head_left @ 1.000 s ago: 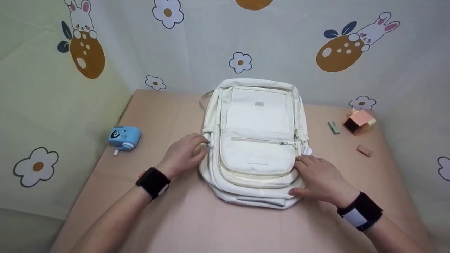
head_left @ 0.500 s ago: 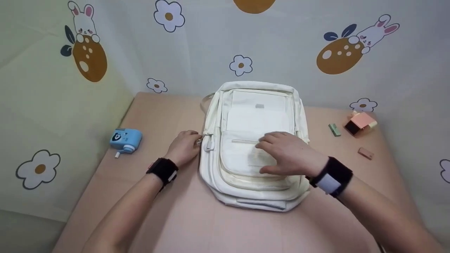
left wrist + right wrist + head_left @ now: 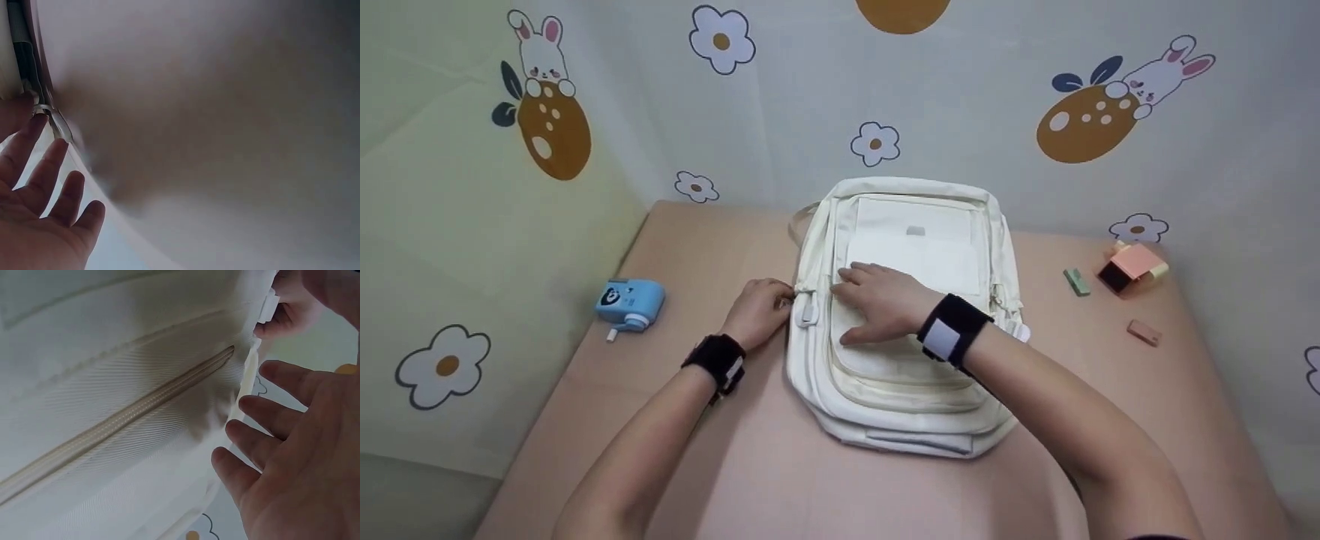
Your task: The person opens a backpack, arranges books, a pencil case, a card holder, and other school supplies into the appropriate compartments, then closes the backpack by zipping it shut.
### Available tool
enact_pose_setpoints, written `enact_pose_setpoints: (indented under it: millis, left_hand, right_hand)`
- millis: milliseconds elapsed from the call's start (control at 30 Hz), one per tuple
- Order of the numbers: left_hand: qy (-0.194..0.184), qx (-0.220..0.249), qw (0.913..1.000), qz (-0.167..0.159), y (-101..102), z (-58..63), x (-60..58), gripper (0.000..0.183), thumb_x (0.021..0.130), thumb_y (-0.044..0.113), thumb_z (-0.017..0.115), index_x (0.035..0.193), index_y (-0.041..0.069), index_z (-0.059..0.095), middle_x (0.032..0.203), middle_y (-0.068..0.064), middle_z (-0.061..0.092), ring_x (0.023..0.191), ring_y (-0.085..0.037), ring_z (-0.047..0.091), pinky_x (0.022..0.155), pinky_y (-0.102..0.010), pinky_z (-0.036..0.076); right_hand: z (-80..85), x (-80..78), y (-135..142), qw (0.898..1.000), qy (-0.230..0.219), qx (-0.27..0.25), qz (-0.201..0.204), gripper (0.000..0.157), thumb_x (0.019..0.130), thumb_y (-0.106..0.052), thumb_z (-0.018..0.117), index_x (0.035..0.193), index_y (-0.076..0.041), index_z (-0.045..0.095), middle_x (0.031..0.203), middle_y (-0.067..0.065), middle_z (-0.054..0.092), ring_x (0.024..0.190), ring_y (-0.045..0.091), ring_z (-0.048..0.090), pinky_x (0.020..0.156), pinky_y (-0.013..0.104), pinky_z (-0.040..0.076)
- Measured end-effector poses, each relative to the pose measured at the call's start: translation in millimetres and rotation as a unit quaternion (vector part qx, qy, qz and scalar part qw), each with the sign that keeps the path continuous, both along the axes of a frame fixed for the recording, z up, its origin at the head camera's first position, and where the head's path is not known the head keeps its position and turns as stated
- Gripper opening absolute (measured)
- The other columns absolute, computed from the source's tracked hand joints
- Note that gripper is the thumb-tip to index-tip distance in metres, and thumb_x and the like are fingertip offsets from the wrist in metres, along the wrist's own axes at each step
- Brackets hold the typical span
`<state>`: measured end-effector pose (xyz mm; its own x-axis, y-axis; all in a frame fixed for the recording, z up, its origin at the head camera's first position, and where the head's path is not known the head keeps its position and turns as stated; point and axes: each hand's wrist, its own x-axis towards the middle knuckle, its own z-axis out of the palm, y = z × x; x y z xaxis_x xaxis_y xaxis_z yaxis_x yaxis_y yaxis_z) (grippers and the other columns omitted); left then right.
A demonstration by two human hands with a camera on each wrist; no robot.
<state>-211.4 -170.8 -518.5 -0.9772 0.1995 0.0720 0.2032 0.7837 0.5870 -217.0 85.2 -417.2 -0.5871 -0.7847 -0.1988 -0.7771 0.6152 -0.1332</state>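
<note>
A cream-white backpack (image 3: 919, 259) lies front side up on the table. My left hand (image 3: 757, 311) is at its left side edge, thumb and index finger pinching a small zipper pull (image 3: 60, 125); the other fingers are spread in the left wrist view. My right hand (image 3: 883, 301) hovers over the front pocket, fingers spread and holding nothing. In the right wrist view, the pocket's slanting zipper (image 3: 124, 422) shows beside the right fingers. A white plastic buckle (image 3: 808, 315) hangs beside the left hand.
On the table (image 3: 690, 450), a light-blue toy camera-like box with a crank (image 3: 631, 301) stands at left. At right lie a pink and yellow box-shaped thing (image 3: 1136, 266), a green block (image 3: 1077, 282) and a pinkish-brown block (image 3: 1144, 332). A printed cloth (image 3: 795, 90) hangs behind.
My right hand has left the backpack's right edge and crossed leftward over the front pocket. My left hand has shifted slightly off the buckle to the side edge. The backpack stays put.
</note>
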Motion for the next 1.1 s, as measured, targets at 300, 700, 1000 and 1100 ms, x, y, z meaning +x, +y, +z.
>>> enact_pose_setpoints:
  millis: [300,700,1000,1100]
  left_hand:
    - [-0.005,-0.025,0.9997,-0.005,-3,8.9,1.2,0.014,0.097,0.014,0.068,0.106,0.007,0.075,0.104,-0.008,0.073,0.1,-0.029,0.066,0.091,-0.044,0.05]
    - [0.009,-0.079,0.9967,-0.018,-7,18.4,1.1,0.01,0.097,0.02,0.071,0.099,0.014,0.078,0.095,-0.002,0.073,0.091,-0.024,0.066,0.082,-0.043,0.052]
    - [0.031,-0.132,0.9905,-0.024,-7,24.0,12.8,0.008,0.096,0.019,0.071,0.094,0.016,0.078,0.088,-0.001,0.072,0.084,-0.025,0.066,0.074,-0.044,0.053]
    - [0.041,-0.144,0.9882,-0.032,-6,26.5,18.9,0.008,0.095,0.018,0.071,0.092,0.016,0.077,0.086,0.0,0.071,0.082,-0.025,0.064,0.073,-0.044,0.052]
  right_hand:
    - [-8.4,-10.1,-23,0.999,-0.004,0.05,-0.011,0.096,0.083,-0.064,0.073,0.159,-0.015,0.038,0.166,0.015,0.027,0.153,0.039,0.017,0.123,0.049,0.017]
    - [-8.5,-13.3,-32,0.996,-0.006,0.084,-0.016,0.097,0.083,-0.067,0.069,0.161,-0.02,0.035,0.168,0.016,0.02,0.154,0.038,0.013,0.123,0.053,0.014]
    - [-10.5,-10.3,-33,0.996,-0.014,0.085,-0.019,0.096,0.084,-0.067,0.07,0.16,-0.022,0.035,0.168,0.016,0.02,0.154,0.038,0.013,0.123,0.052,0.013]
    - [-11.6,-9.4,-32,0.996,-0.017,0.083,-0.022,0.095,0.084,-0.067,0.07,0.16,-0.022,0.035,0.168,0.016,0.02,0.154,0.038,0.013,0.123,0.052,0.013]
